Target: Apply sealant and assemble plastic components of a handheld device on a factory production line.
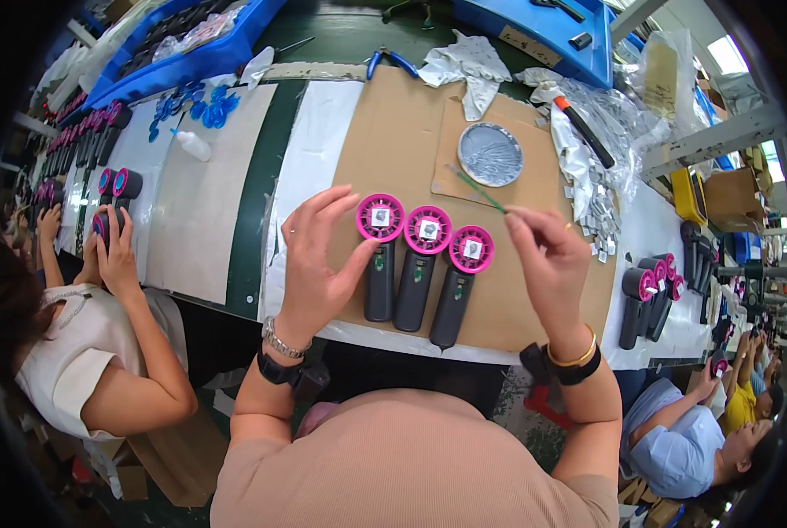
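Three fans lie side by side on a large cardboard sheet [367, 132], at the near edge of the bench: left fan [380, 277], middle fan [419, 273], right fan [458, 286]. Pink round heads on the far side, dark handles toward the person. A white square with a grey patch sits on the centre of each head.

Left hand [316, 255]: fingers spread, holding nothing; thumb tip over the left fan, just below its head. Contact there: cannot tell.

Right hand [552, 264]: thumb and fingers pinching the near end of a thin green stick [477, 187], beyond and right of the right fan. Stick slants far-left, its tip left of a round dish [491, 184] of grey paste. Dish rests on a smaller cardboard piece [539, 180].

Far edge: blue-handled pliers [374, 64], crumpled white cloth [468, 66]. Right: orange-and-black tool [587, 134], scattered small silvery squares [600, 216], then more pink-headed fans [649, 299].

Left bench: white bottle [194, 146]; a co-worker's hands [119, 264] around another fan.
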Demonstrator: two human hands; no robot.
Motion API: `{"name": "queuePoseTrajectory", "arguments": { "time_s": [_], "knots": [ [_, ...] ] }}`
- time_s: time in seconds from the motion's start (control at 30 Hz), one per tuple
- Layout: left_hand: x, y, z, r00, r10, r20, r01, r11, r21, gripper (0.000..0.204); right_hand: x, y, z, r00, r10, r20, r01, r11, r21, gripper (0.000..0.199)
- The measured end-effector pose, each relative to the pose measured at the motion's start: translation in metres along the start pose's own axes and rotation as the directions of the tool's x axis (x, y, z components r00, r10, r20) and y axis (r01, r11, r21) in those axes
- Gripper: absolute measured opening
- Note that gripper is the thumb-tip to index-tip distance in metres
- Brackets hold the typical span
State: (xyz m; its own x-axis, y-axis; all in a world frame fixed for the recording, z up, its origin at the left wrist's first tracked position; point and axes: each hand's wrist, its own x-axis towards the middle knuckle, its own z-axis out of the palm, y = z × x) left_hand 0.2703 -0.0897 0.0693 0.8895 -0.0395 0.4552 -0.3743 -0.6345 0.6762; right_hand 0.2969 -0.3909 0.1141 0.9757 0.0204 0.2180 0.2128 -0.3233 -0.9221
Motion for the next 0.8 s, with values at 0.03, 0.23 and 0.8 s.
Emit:
{"name": "queuePoseTrajectory", "arguments": {
  "time_s": [0.03, 0.23, 0.8],
  "knots": [
    [-0.003, 0.000, -0.001, 0.999, -0.025, -0.025, 0.025, 1.000, -0.019, 0.046, 0.008, 0.007, -0.008, 0.999, -0.002, -0.041, -0.002, 0.994, -0.108, 0.015],
    [-0.027, 0.002, -0.004, 0.991, 0.041, 0.130, -0.022, 0.989, -0.147, 0.032, 0.050, 0.066, -0.036, 0.983, 0.155, -0.100, -0.166, 0.979, -0.122, 0.023],
    [-0.033, 0.035, 0.040, 0.600, 0.537, 0.593, -0.786, 0.535, 0.311, 0.062, -0.035, 0.028, -0.053, 0.997, -0.048, -0.065, 0.031, 0.970, -0.242, 0.024]
  ]
}}
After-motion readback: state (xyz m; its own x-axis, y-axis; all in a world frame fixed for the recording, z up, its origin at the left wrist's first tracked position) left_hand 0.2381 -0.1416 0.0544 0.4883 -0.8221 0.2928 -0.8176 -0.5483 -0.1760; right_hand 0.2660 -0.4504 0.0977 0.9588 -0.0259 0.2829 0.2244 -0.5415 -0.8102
